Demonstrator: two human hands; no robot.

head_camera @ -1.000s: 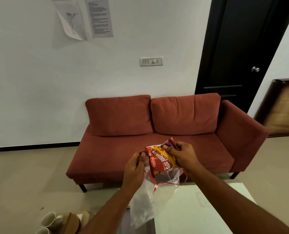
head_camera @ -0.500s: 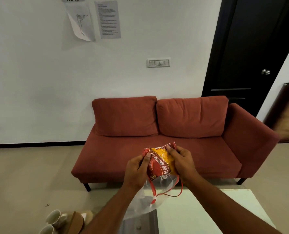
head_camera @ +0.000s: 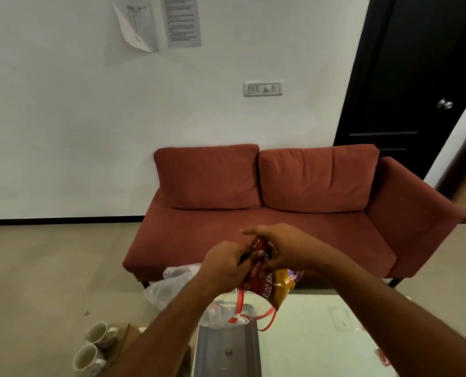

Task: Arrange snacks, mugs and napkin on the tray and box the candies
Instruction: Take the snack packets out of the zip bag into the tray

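- My left hand and right hand both pinch the top of a red and yellow snack packet, held up in the air over the near edge of the table.
- Left hand is clenched on the packet's upper left, thumb pressed on its front; right hand grasps its upper right, index finger sticking out loose.
- Packet hangs tilted, its lower end pointing down to the right.
- A clear plastic bag with red handles sags just below the packet; my left forearm covers part of it. Cannot tell if either hand also holds the bag.
- Two mugs sit low on the left, one behind the other, beside a brown cardboard thing, partly hidden by my left arm.
- A grey panel runs along the table's left part, under the bag.
- A small red item lies at the table's right side, beside my right arm, too small to identify.
- Behind everything: red sofa, white wall with papers and a switch plate, black door on the right.
- No tray seen clearly.
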